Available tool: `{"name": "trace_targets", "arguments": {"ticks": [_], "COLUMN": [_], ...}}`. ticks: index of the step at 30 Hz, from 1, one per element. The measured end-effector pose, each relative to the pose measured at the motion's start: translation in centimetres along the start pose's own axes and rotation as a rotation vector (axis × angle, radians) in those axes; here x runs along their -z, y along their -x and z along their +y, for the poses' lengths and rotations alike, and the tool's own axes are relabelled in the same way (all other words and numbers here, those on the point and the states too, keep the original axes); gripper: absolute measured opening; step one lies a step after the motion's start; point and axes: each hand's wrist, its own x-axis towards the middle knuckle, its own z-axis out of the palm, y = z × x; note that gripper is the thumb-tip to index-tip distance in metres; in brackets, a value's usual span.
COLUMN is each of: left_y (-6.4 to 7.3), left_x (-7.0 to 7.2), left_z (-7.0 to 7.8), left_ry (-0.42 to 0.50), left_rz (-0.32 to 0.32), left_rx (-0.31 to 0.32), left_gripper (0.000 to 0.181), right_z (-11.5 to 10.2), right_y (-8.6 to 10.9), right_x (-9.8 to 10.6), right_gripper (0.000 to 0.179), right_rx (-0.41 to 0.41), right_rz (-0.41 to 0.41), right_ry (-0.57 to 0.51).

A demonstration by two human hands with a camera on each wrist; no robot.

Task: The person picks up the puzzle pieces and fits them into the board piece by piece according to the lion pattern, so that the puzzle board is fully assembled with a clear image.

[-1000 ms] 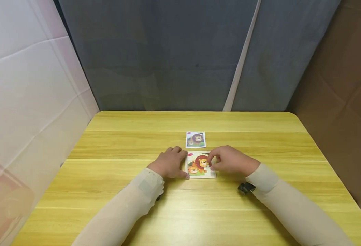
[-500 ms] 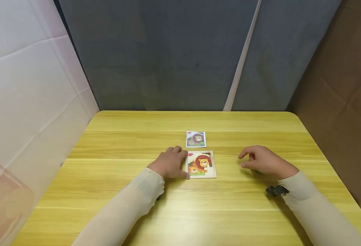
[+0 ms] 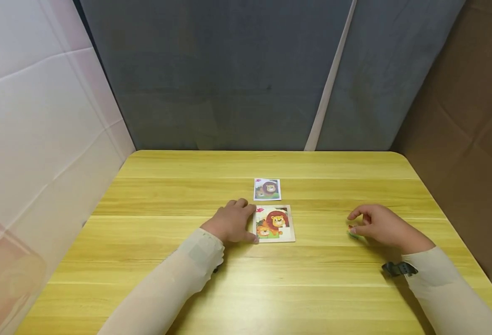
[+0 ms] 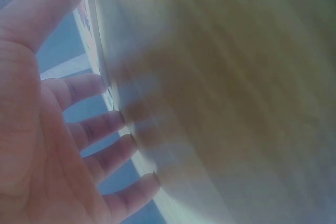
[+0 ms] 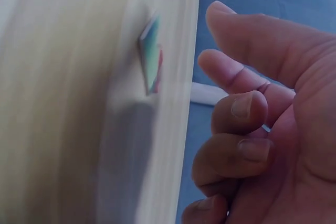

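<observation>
A lion jigsaw puzzle (image 3: 271,224) lies flat in its pale frame on the table, with a bare gap at its lower right. My left hand (image 3: 230,222) rests at the left edge of the puzzle, fingers spread and thumb near the lower left corner. A loose puzzle piece (image 5: 150,56), green with a bit of red, lies on the wood to the right. Over it hovers my right hand (image 3: 386,227), thumb and index finger apart with nothing between them; the other fingers are loosely bent. In the head view the thumb partly hides that piece.
Just behind the puzzle lies a picture card (image 3: 267,189) with the same lion scene. The wooden table (image 3: 179,186) ends at a grey curtain (image 3: 229,83), with a white cloth (image 3: 49,102) on the left and a brown one (image 3: 463,116) on the right.
My right hand has left the puzzle's right side, moved right across the table and come down by the loose piece. My left hand has stayed where it was.
</observation>
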Motion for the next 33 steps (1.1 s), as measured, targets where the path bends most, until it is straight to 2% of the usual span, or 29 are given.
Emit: {"name": "trace_targets", "arguments": {"ticks": [12, 17, 33], "left_y": [0.0, 0.0, 0.1], "left_x": [0.0, 0.1, 0.1], "left_z": [0.0, 0.0, 0.0], "left_ry": [-0.013, -0.019, -0.016], "left_rz": [0.004, 0.003, 0.006], "left_rx": [-0.009, -0.010, -0.013], "left_gripper": [0.094, 0.095, 0.094], "right_z": [1.2, 1.2, 0.1], "right_y": [1.0, 1.1, 0.7], "right_x": [-1.0, -1.2, -1.7], "right_gripper": [0.035, 0.034, 0.030], "right_rx": [-0.090, -0.089, -0.063], "right_rz": [0.006, 0.021, 0.012], "right_ry": [0.016, 0.044, 0.029]}}
